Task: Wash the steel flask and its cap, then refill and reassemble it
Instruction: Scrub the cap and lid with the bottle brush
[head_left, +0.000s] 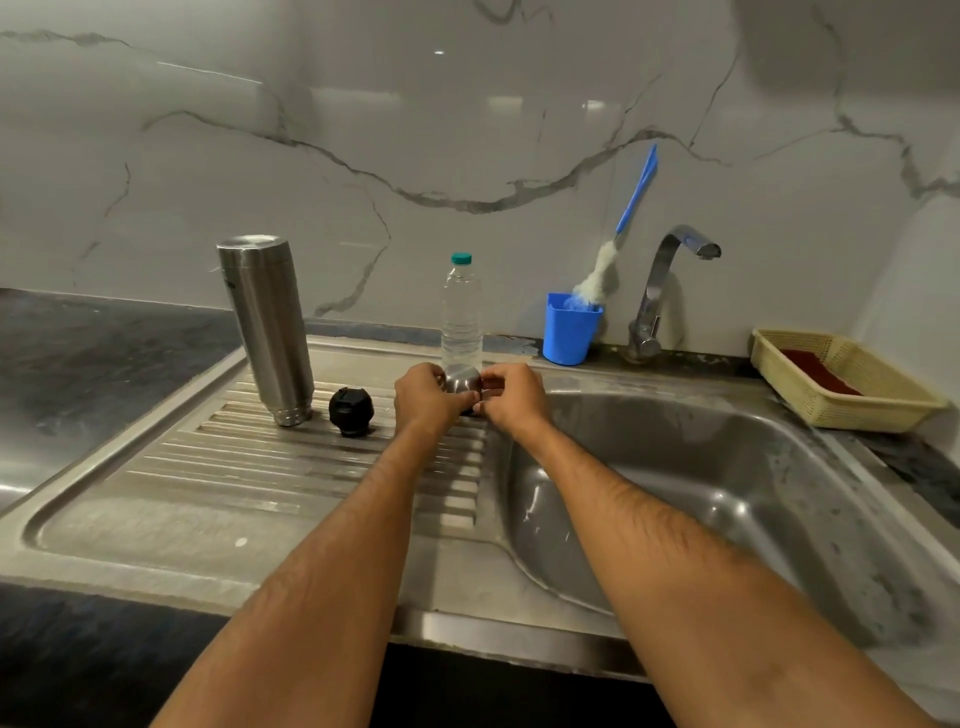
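sink: steel sink (727, 519) had its basin on the right and a ribbed drainboard (218, 467) on the left, set in the dark table (78, 353). All the task's things stood on the drainboard.
flask: steel flask (267, 327) stood mouth-down at the back left of the drainboard and leaned slightly. Looked like it was draining, so probably washed already.
water bottle: clear bottle (461, 312) with a teal cap stood upright just behind the hands. Likely the refill source.
brush pot: blue cup (570, 330) held a bottle brush (631, 208), beside the tap (670, 280).
basket: yellow basket (841, 384) sat far right, well apart.
stopper: black stopper (351, 410) sat just right of the flask base, touched by neither hand.
cap: steel cup-cap (462, 378) was dome-up at the drainboard's right edge, held between both hands.
left hand: left hand (426, 397) had fingers curled round the cap's left side.
right hand: right hand (511, 399) pinched the right side with thumb and fingertips.
step: judged as setting down or working the cap.
advice: keep both grips low on the rim, since wet steel slips. Seat it flat on the ribs, clear of the basin edge, and don't knock the bottle behind.
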